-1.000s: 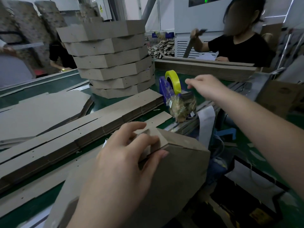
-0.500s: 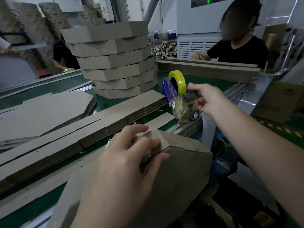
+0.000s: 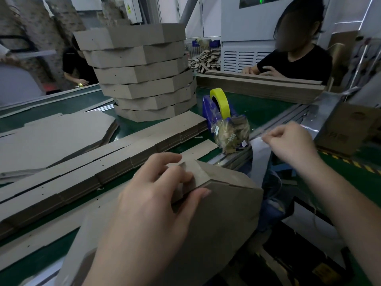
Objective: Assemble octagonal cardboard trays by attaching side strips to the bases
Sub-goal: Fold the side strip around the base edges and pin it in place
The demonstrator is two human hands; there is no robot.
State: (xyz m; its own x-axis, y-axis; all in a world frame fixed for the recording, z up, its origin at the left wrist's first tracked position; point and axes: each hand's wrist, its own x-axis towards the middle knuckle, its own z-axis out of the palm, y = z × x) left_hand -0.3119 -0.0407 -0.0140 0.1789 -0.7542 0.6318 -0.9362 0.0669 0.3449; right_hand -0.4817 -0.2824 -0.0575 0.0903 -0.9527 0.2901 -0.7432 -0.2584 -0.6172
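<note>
"Cardboard tray [image 3: 222, 219], where was it?"

"At the near table edge, tilted, long axis running near-left to far-right, corner pointing far. The left hand [image 3: 148, 213] gripped its side strip [image 3: 198, 172]; the right hand [image 3: 292, 143] pinched clear tape [image 3: 257, 133] beside the dispenser [image 3: 214, 112]. Finished trays [image 3: 142, 79] were stacked beyond."

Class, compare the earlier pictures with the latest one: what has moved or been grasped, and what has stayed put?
The right hand, which had reached to the tape dispenser, has pulled back toward the person, its fingers now pinched, apparently on a strip of clear tape. The left hand still grips the folded corner of the cardboard tray, and the stack of trays has not moved.
</note>
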